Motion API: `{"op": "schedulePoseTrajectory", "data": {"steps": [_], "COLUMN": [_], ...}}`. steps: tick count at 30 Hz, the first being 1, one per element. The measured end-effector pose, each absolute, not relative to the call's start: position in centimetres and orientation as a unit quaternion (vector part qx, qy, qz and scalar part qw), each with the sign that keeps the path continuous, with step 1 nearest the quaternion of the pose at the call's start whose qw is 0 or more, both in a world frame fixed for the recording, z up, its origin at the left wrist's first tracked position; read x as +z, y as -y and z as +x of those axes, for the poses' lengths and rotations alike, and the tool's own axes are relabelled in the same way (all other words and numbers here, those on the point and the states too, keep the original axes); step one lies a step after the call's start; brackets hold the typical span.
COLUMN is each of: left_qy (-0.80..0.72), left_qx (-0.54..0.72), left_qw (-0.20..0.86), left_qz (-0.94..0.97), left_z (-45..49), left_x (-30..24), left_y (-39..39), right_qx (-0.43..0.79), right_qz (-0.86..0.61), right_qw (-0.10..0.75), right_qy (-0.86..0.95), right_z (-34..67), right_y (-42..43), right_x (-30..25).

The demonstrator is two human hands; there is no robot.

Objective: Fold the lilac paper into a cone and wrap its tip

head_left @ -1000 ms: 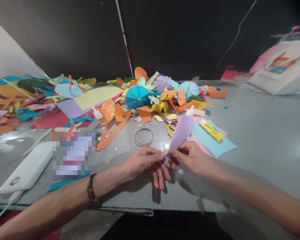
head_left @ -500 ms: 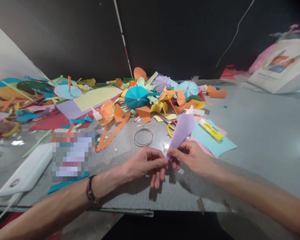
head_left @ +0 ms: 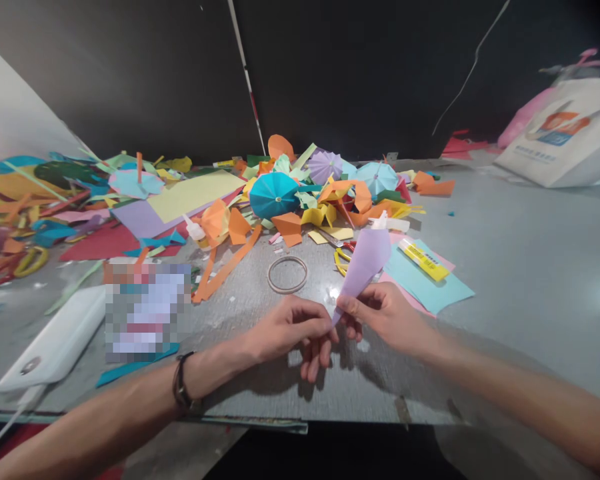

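A folded piece of light purple paper (head_left: 365, 263), narrow at the bottom and wide at the top, stands tilted between my hands above the table. My right hand (head_left: 390, 317) pinches its lower part between thumb and fingers. At the pointed lower tip, the thumb and forefinger of my left hand (head_left: 300, 330) are closed on the paper, its other fingers hanging loosely below. Beyond the paper lie scissors with red and yellow handles (head_left: 341, 259), partly hidden by it. A silvery ring (head_left: 287, 275) rests flat on the table ahead of my left hand.
Light blue paper (head_left: 437, 293) carries a yellow glue tube (head_left: 425, 261) on the right. Small paper umbrellas, such as a blue one (head_left: 274, 195), and coloured scraps heap along the back. A white power bank (head_left: 55, 340) with a cable lies left; a white bag (head_left: 560, 133) stands far right.
Both hands keep hold of the purple paper, which has shifted very slightly. At the far left, a blurred hand has drawn back, and scissors with yellow and red handles now show there.
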State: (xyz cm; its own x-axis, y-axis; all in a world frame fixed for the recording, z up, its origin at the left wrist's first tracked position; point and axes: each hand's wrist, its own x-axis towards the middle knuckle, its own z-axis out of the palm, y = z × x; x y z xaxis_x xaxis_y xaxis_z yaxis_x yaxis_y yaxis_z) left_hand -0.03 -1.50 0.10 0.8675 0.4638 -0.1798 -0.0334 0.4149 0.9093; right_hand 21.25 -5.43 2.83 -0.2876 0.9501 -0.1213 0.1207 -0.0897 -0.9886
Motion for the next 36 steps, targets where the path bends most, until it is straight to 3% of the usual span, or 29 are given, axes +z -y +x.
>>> {"op": "schedulePoseTrajectory", "data": {"steps": [9, 17, 20, 23, 25, 36], "left_qy": [-0.289, -0.261, -0.274, -0.305, -0.315, -0.309], "left_qx": [0.147, 0.175, 0.225, 0.306, 0.340, 0.339], "left_qw": [0.738, 0.754, 0.751, 0.725, 0.710, 0.715], "left_qz": [0.591, 0.577, 0.557, 0.536, 0.530, 0.528], "left_z": [-0.3, 0.5, 0.7, 0.7, 0.6, 0.4], "left_x": [0.3, 0.1, 0.0, 0.0, 0.1, 0.1], "left_y": [1.8, 2.1, 1.9, 1.4, 1.0, 0.7], "right_qx": [0.583, 0.556, 0.427, 0.179, 0.046, 0.017], "right_qz": [-0.460, -0.451, -0.462, -0.482, -0.500, -0.441], "right_qw": [0.351, 0.343, 0.374, 0.396, 0.367, 0.398], "right_qy": [0.570, 0.608, 0.681, 0.761, 0.783, 0.804], "right_z": [21.0, 21.2, 22.3, 24.3, 25.5, 25.3], "right_y": [5.6, 5.4, 4.4, 2.4, 1.1, 1.2], "right_x": [2.9, 2.0, 1.4, 0.4, -0.5, -1.1]}}
